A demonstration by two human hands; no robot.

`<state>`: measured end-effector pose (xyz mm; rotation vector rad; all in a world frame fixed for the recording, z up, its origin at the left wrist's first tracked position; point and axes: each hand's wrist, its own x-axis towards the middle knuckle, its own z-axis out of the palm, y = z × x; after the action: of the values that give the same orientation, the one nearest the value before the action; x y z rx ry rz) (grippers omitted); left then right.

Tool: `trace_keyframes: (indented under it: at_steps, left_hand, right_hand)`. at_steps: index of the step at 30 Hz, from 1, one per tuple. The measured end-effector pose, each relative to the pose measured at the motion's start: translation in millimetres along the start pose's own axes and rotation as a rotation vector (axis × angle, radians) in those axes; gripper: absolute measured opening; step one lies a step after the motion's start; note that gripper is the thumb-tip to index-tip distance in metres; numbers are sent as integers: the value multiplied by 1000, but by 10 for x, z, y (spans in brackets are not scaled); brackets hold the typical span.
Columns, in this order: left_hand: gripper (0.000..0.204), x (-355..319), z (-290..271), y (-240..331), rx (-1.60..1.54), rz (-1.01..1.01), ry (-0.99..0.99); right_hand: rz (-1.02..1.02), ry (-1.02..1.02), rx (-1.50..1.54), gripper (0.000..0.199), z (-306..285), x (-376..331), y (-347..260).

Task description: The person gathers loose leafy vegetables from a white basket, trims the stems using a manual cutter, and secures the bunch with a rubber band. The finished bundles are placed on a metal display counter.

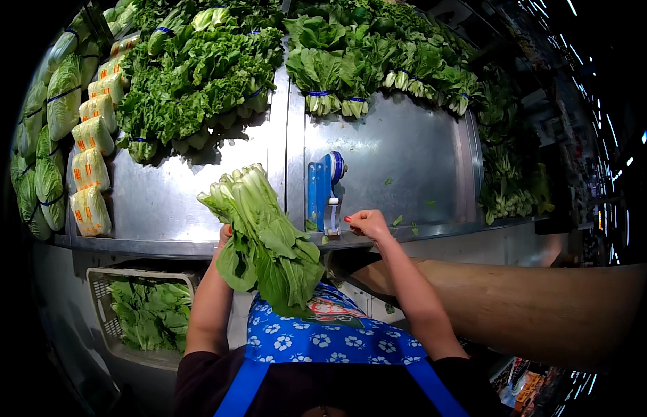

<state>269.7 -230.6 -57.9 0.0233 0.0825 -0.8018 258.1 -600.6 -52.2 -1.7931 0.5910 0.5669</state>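
Note:
A loose bunch of leafy greens (250, 222) with pale stalks tilts over the metal counter's front edge, stalks up and leaves hanging toward my apron. My left hand (225, 235) is closed around it from the left; most of its fingers are hidden behind the leaves. Just right of the bunch, a blue tape dispenser (318, 187) with a blue roll stands on the counter. My right hand (369, 224) is beside the dispenser's near end, fingers curled in a pinch. Whatever it may hold is too small to make out.
Piled leafy greens (198, 90) and banded bunches (323, 80) line the counter's back. Wrapped white packs (91, 170) and napa cabbages (63, 97) stand at left. A crate of greens (191, 278) sits below left. A large brown cylinder (518, 306) lies at right.

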Motion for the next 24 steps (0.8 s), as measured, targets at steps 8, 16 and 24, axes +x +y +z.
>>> trace_keyframes:
  at_steps: [8,16,24]
  left_hand:
    - [75,28,-238,145,73,18,40]
    - [73,400,-387,-4,107,-59,12]
    - [72,833,-494,-237,193,-146,-16]
  right_hand:
    - [135,146,0,22,455,215,377]
    - [-120,275,-113,18,292,4,214]
    - [-434,35,-649,16,-315,-1408,-961]
